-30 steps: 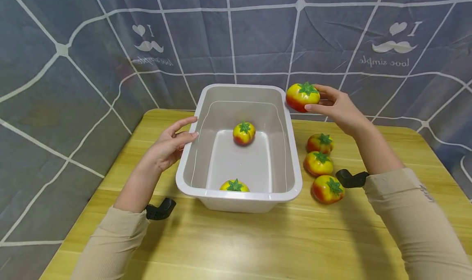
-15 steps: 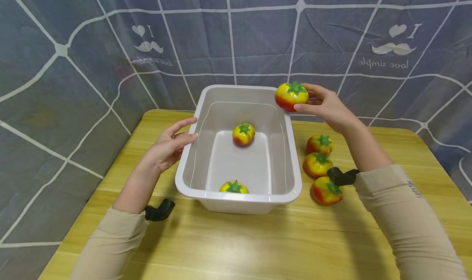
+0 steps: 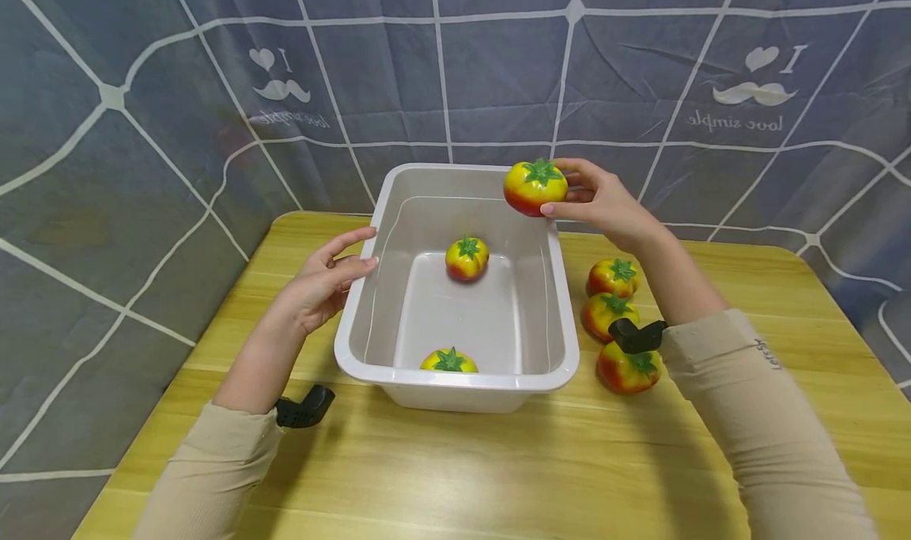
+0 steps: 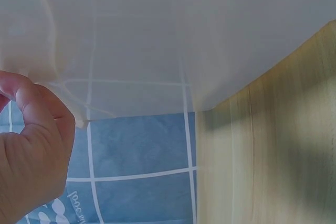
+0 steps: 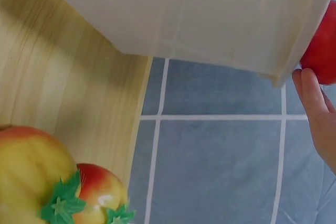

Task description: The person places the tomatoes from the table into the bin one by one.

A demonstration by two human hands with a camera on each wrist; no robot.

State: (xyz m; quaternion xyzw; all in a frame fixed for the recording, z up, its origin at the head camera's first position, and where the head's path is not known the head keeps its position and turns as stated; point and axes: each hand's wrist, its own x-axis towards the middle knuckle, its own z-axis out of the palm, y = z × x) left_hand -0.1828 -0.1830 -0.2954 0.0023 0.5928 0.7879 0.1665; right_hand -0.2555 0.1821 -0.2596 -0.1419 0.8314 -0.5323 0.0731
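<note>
A grey plastic basin [image 3: 455, 381] stands on the table, one tomato [image 3: 466, 258] on its floor and another tomato [image 3: 448, 361] partly hidden behind its near wall. My left hand [image 3: 320, 283] holds the basin's left rim, with thumb and forefinger tips on the edge. Over the far right corner of the rim, my right hand [image 3: 605, 204] grips a glossy red-and-yellow tomato [image 3: 535, 186] with a green leafy top. The right wrist view shows the red underside of this tomato [image 5: 323, 51] beside the rim, above the fingers [image 5: 312, 95].
Right of the basin, several more tomatoes lie in a row: a far one [image 3: 613, 277], a middle one [image 3: 609, 315] and a near one [image 3: 626, 368], partly covered by the right wrist camera [image 3: 636, 336]. A grey-blue curtain [image 3: 498, 89] hangs behind the wooden table [image 3: 455, 477].
My right hand has carried its tomato leftward, from beside the basin's far right corner to above the rim there. The left hand keeps its place on the left rim.
</note>
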